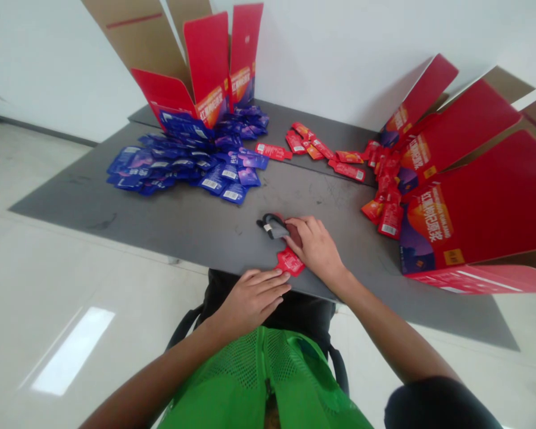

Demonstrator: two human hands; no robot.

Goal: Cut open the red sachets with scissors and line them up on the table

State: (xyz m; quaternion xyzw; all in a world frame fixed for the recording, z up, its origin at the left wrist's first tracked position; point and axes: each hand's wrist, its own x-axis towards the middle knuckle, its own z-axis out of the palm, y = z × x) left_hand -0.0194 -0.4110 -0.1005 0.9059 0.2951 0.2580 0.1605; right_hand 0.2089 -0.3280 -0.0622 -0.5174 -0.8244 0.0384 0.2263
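Hands: 2, both at ctr of frame, just below the middle. L hand (254, 298) is flat, fingers straight and close together, tips on the near edge of a red sachet. R hand (317, 247) is curled round a dark object, thumb against it.
Red sachet under hands: 1 (291, 261), flat at the near edge of the grey tabletop (232, 226), ctr of frame. Printing faces up; partly covered, so its long axis can't be told.
Dark object: 1 (277, 229), black & grey w/ a small white tag, just above the sachet. Long axis approx. sideways; curved end points L. Exact type unclear.
Blue sachets: dozens, overlapping, no exact count; pile (165, 164) at upper left.
Loose red sachets: approx. 7 in a broken row (348, 171), upper ctr.
Red pile: many, uncounted (388, 179), right of ctr.
Cartons: red, flaps up, at upper left (205, 59) & right edge (482, 220); panels overlap, no. unclear.
Clothing: 1 green mesh vest (232, 369), bottom ctr.
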